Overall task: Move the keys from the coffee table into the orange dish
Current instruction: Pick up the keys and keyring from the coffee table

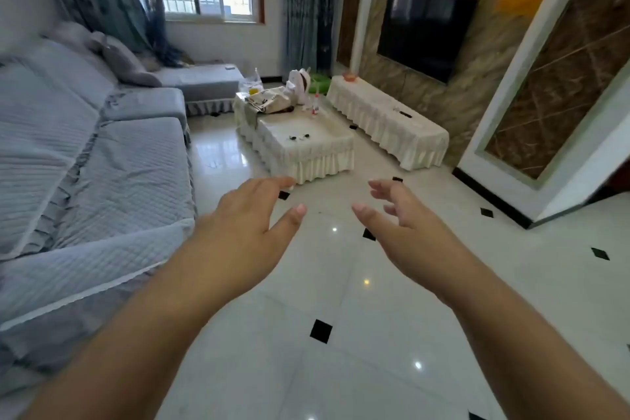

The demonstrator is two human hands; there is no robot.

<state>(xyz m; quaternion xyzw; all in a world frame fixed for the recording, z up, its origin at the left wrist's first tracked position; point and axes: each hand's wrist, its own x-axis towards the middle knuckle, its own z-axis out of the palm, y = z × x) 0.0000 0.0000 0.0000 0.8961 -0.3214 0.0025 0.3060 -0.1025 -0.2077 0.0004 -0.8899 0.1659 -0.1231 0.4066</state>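
Small dark keys (299, 137) lie on the near end of the cream-covered coffee table (327, 143) in the middle of the room. The orange dish (349, 76) sits on the far end of the long TV bench (385, 116) against the right wall. My left hand (252, 218) and my right hand (399, 211) are both stretched out in front of me over the floor, fingers loosely spread, holding nothing. Both hands are well short of the table.
A grey sofa (102, 160) runs along the left. Bags, a bottle (316, 105) and clutter fill the table's far end. A wall TV (424, 34) hangs above the bench. White tiled floor (341, 300) lies between me and the table; a wall corner (531, 133) juts in at right.
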